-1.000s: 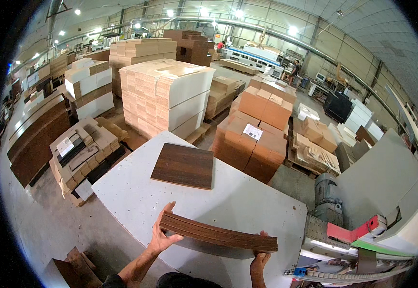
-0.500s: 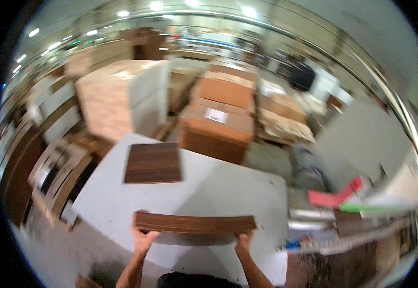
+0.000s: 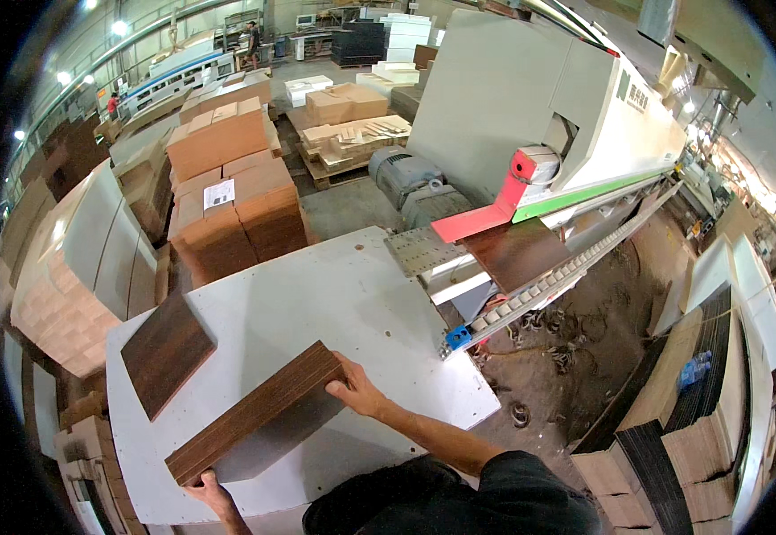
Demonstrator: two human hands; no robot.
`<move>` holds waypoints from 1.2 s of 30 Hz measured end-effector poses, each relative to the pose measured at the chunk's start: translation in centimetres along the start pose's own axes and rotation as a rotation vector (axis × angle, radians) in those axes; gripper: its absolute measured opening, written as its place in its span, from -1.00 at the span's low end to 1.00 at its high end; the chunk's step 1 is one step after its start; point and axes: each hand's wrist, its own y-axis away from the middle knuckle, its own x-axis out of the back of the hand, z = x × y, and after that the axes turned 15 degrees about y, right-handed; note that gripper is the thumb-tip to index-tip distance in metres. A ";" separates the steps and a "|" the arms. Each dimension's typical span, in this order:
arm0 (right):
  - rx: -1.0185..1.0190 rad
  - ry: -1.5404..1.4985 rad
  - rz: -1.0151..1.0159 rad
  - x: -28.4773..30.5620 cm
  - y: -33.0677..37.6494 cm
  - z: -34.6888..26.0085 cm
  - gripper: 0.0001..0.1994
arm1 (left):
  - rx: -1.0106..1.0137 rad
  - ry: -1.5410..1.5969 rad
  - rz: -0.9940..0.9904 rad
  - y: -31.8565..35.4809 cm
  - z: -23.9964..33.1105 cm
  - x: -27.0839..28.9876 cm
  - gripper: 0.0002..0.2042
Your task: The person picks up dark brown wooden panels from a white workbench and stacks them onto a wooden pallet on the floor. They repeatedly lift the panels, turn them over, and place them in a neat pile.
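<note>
I see a second dark panel (image 3: 167, 352) lying flat on the white table (image 3: 316, 303), beside my stack of dark wood-grain boards (image 3: 258, 410); left hand (image 3: 209, 490) and right hand (image 3: 357, 390) clamp its ends, rollered conveyor (image 3: 548, 285) to the right

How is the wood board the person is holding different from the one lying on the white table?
The held board is tipped up on edge between the left hand and right hand; the loose board lies flat on the white table, untouched. The held board shows a long, thick striped edge; the loose board shows its broad dark face. Both are dark brown wood.
</note>
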 end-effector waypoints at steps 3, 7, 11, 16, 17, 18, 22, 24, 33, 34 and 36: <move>0.182 0.541 -0.073 3.8 0.3 0.4 -0.31 | 0.029 -0.038 -0.011 -0.3 -1.1 1.0 -0.25; 0.123 0.731 0.063 11.3 -1.4 0.5 -0.43 | 0.068 -0.070 -0.017 -3.7 -9.2 12.1 -0.31; -0.003 1.068 0.541 25.4 -2.8 3.5 -0.59 | -0.090 -0.299 -0.033 -0.6 1.5 0.8 -0.35; -0.361 1.543 0.728 43.0 -2.3 8.0 -0.34 | -0.045 -0.663 -0.174 -0.8 4.6 -1.1 -0.38; -0.497 1.491 0.725 43.7 -3.0 8.4 -0.31 | 0.025 -0.853 -0.139 -1.7 3.1 3.0 -0.38; -0.643 1.455 0.725 44.9 -3.0 8.3 -0.28 | 0.189 -0.931 -0.132 -2.0 3.6 3.6 -0.36; -0.842 1.389 0.625 52.5 0.4 12.2 -0.06 | 0.147 -0.794 -0.185 -1.8 1.8 3.2 -0.34; -0.941 1.190 0.371 48.9 -4.0 11.0 0.01 | 0.145 -0.799 -0.102 -0.8 4.1 5.6 -0.31; -0.688 0.460 0.410 39.7 -4.5 13.6 -0.43 | 0.337 -0.033 -0.149 -3.4 -8.6 18.1 -0.38; -0.682 0.362 0.446 39.2 -3.4 13.9 -0.43 | 0.333 -0.203 -0.120 -2.9 -9.6 15.0 -0.45; -0.655 0.281 0.475 35.2 -3.1 13.9 -0.46 | 0.276 -0.382 -0.097 -1.2 -7.0 10.2 -0.58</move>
